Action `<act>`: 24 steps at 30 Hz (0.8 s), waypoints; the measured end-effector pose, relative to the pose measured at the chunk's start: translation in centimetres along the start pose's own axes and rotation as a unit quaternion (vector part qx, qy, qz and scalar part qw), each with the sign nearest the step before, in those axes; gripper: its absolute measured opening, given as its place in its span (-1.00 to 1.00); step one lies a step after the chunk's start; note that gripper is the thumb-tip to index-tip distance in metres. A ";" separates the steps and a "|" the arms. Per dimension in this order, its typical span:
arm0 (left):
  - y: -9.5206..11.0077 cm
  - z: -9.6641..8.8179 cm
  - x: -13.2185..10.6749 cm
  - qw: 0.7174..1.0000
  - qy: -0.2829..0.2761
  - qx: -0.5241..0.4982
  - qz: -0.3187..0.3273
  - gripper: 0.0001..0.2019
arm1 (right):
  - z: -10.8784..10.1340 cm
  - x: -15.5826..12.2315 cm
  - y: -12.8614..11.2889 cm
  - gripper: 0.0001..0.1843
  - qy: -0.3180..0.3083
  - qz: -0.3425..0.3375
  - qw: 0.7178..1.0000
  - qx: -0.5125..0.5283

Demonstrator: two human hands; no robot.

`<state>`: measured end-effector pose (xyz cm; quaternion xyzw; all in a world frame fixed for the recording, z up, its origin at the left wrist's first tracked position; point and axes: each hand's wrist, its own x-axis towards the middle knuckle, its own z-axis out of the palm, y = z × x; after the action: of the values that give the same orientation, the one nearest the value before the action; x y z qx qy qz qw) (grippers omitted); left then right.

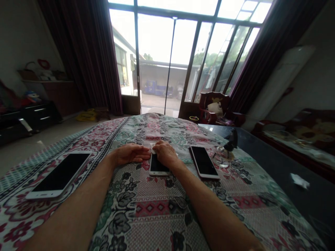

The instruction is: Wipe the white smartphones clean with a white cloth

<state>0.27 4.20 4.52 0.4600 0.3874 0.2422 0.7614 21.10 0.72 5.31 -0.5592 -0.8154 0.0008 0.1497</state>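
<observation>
A white-framed smartphone lies screen up on a patterned cloth, straight in front of me. My right hand covers its upper part, fingers closed on a small white tissue pressed to the top left of the screen. Stretched out sideways, the fingers of my left hand rest at the phone's left edge. To the right lies a second smartphone, its black screen facing up. A third, white smartphone is at the left, beyond my left forearm.
Beside the right phone stands a clear spray bottle with a black trigger head. The flowered tablecloth covers the round surface. A crumpled white tissue lies on the dark table at the right. Wooden chairs and a glass door are farther back.
</observation>
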 end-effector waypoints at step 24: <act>0.0 3.2 2.3 0.856 0.224 0.423 0.196 -0.52 | 0.1 1.1 2.5 -0.64 0.026 0.173 0.975 0.136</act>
<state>4.17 4.25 4.57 0.7374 0.5147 0.2955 0.3225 22.97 2.69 5.04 -0.6660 -0.6943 0.1235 0.2431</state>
